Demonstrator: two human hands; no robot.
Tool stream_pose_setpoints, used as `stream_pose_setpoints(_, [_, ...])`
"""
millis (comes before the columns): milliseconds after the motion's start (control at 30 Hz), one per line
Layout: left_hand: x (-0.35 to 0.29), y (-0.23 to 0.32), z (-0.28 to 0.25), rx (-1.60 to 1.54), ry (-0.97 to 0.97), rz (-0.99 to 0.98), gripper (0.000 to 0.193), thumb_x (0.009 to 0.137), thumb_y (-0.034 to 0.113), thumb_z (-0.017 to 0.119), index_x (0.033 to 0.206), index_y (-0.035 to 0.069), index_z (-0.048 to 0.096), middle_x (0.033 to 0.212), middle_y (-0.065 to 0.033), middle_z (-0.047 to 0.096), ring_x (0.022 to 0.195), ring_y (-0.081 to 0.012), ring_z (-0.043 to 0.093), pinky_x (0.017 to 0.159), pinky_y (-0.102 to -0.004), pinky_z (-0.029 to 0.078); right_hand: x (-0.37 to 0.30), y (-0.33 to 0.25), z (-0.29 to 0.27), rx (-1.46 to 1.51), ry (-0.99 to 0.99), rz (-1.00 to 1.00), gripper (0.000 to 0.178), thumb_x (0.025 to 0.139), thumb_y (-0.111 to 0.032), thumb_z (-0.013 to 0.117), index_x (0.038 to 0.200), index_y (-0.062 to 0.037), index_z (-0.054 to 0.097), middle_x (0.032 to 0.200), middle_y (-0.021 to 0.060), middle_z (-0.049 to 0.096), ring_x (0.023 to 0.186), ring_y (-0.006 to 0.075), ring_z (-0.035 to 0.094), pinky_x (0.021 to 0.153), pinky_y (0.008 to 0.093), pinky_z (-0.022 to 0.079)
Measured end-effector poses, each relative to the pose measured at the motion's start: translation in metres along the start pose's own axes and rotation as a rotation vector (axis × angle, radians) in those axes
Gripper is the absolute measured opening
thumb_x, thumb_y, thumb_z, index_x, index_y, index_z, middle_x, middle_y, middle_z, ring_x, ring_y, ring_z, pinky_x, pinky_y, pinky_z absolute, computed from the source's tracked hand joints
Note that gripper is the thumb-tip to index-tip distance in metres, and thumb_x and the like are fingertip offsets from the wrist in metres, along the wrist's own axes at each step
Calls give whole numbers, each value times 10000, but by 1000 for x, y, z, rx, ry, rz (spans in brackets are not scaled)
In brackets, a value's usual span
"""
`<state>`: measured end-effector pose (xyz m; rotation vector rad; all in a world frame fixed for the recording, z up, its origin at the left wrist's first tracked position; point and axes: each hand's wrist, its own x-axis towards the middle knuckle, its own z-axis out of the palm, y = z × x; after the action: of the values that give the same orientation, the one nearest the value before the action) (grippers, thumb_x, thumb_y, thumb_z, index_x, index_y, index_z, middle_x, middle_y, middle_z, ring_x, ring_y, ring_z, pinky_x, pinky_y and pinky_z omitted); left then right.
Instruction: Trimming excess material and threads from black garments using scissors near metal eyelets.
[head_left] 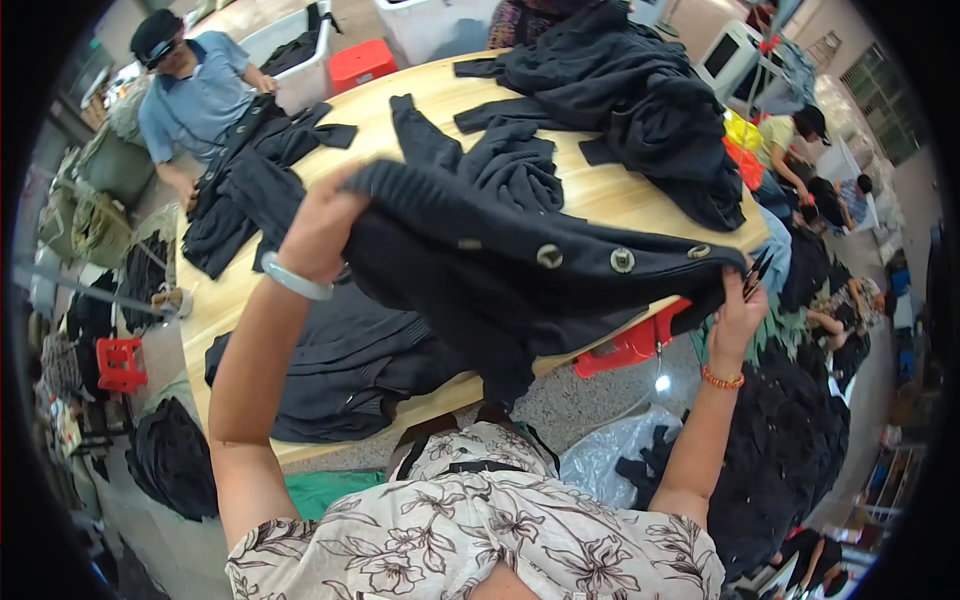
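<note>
A dark knit cardigan (500,290) with several large round buttons along its edge is stretched out above the near part of the table. My left hand (322,228) is closed on its ribbed end, blurred by motion. At the other end of the buttoned edge, my right hand (738,315) grips the cloth. A small dark tool with pointed tips, like thread snips (762,268), sticks up from that same hand. Under the held cardigan, a folded dark garment (340,385) lies at the near left of the table, partly covered.
The pale wooden table (355,112) bears a large heap of dark knitwear (640,100) at the far right. Across on the left, a co-worker (195,95) handles another cardigan. Red stools (362,64) stand around it. Dark garments (790,440) pile up at the right.
</note>
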<state>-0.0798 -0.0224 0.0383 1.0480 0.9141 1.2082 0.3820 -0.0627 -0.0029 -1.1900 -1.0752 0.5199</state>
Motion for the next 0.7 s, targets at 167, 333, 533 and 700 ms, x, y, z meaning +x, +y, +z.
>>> stream_pose_setpoints(167, [5,95,70,-293,-46,68,189,935,112,512,1025,-2,633,929,-88,687,811,-172,676,746,-297,559,-22,27,18,107,-172,103,176,910,-63,660,1063,21,638,982,15,654,869,82,586,805,237,466])
stream_pose_setpoints(333, [19,152,97,-345,-350,68,267,988,215,465,1049,-17,584,902,-158,685,775,-263,681,724,-395,583,-52,10,62,150,-537,126,338,838,3,676,1159,6,572,1006,16,625,871,90,589,786,238,487])
stream_pose_setpoints(533, [15,174,126,-297,-445,191,258,981,172,417,915,-12,585,775,-132,641,655,-276,635,653,-424,564,-147,-12,139,216,-736,-48,905,629,-61,875,1387,31,389,1197,113,599,852,143,620,745,260,505])
stream_pose_setpoints(700, [-32,222,97,-145,-494,260,262,981,152,412,892,-23,586,789,-129,644,657,-258,637,643,-404,570,-155,-18,183,-65,-405,-342,618,748,-59,801,1251,69,465,980,127,638,886,185,625,806,300,498])
